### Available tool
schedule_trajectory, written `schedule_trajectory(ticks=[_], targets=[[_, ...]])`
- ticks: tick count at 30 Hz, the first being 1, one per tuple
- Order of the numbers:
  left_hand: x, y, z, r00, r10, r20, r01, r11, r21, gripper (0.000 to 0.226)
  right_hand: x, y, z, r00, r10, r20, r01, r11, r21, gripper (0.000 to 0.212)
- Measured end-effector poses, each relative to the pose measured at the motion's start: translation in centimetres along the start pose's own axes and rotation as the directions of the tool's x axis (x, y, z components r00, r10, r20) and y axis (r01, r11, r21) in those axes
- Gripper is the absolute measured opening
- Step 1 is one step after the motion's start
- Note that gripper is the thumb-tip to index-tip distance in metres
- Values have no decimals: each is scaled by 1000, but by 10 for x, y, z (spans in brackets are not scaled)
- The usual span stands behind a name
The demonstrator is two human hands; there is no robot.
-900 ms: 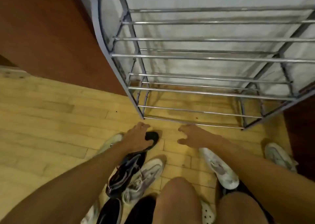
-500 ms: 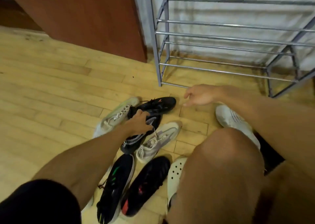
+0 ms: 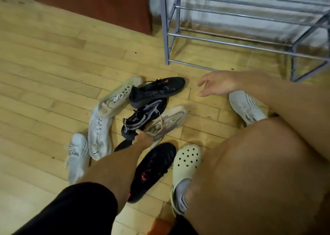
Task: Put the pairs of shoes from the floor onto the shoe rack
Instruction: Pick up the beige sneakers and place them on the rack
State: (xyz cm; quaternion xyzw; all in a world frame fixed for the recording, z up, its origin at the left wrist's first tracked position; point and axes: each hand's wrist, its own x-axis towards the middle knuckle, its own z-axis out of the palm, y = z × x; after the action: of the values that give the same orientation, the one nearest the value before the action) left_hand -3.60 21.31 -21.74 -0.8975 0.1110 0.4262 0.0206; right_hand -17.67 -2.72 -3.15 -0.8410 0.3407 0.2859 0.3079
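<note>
Several shoes lie jumbled on the wooden floor. My left hand (image 3: 142, 139) is closed on the heel of a black-and-grey knit sneaker (image 3: 145, 116); its fingers are hidden under the collar. Around it lie a black sneaker with orange marks (image 3: 157, 91), a pale greenish sneaker (image 3: 118, 98), a white sneaker (image 3: 99, 136), a light grey sneaker (image 3: 77, 156), a beige sneaker (image 3: 167, 121), a black shoe with a pink mark (image 3: 153, 168) and a cream clog (image 3: 185, 165). My right hand (image 3: 217, 85) hovers open beside another white sneaker (image 3: 247, 107). The metal shoe rack (image 3: 230, 38) stands beyond, its visible bars bare.
A red-brown wooden panel (image 3: 89, 4) stands left of the rack, against a pale wall (image 3: 250, 4). My bare knee (image 3: 259, 163) fills the lower right and covers part of the clog and the right-hand white sneaker. Bare floorboards (image 3: 44, 74) stretch to the left.
The view has tipped down and left, so more shoes show. My left hand slid from the middle of the black-and-grey sneaker to its heel. My right hand stays open near the rack's foot.
</note>
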Motion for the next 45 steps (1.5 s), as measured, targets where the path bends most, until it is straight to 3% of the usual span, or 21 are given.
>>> schedule_trajectory(ticks=[2,5,9,12,15,18,23,27,29,32,36,39,42,45], targets=[[5,7,7,992,-88,-85,79,992,-98,74,3,7,0,1000,6,10,-7,999,44,56],[6,9,12,980,-111,-165,100,992,-71,70,4,15,-2,1000,17,4,-18,995,103,56],[7,5,8,988,-94,-119,97,995,19,65,-2,22,-1,999,38,-4,-38,992,122,56],[1,-1,-7,998,7,-61,-1,995,96,56,-15,19,-2,999,47,-22,-43,991,130,54],[-9,0,-27,991,136,-12,-137,990,-31,61,-31,12,-7,998,45,-54,-39,993,111,52],[-33,10,-54,957,289,-19,-288,944,-163,49,-52,5,-13,995,37,-93,-25,992,124,49],[-90,43,-111,886,460,-58,-445,809,-383,28,-92,6,-21,974,47,-221,-21,993,119,40],[-156,91,-158,787,608,-102,-563,641,-523,43,-125,19,-22,955,120,-272,-50,967,249,42],[-196,113,-175,713,696,-87,-628,577,-523,55,-143,23,-24,939,165,-300,-29,912,409,48],[-249,143,-188,578,816,-5,-717,505,-481,61,-175,27,-29,916,163,-367,132,741,659,59],[-308,179,-174,463,884,65,-816,454,-359,47,-220,47,-26,792,243,-560,408,471,782,32],[-347,201,-151,424,898,115,-880,439,-184,33,-253,74,-11,730,360,-581,483,329,812,15],[-377,218,-108,446,871,208,-883,466,-56,32,-285,103,12,681,457,-573,497,286,819,26],[-387,224,-51,458,845,275,-867,493,-71,37,-312,132,36,655,496,-570,430,376,821,24]])
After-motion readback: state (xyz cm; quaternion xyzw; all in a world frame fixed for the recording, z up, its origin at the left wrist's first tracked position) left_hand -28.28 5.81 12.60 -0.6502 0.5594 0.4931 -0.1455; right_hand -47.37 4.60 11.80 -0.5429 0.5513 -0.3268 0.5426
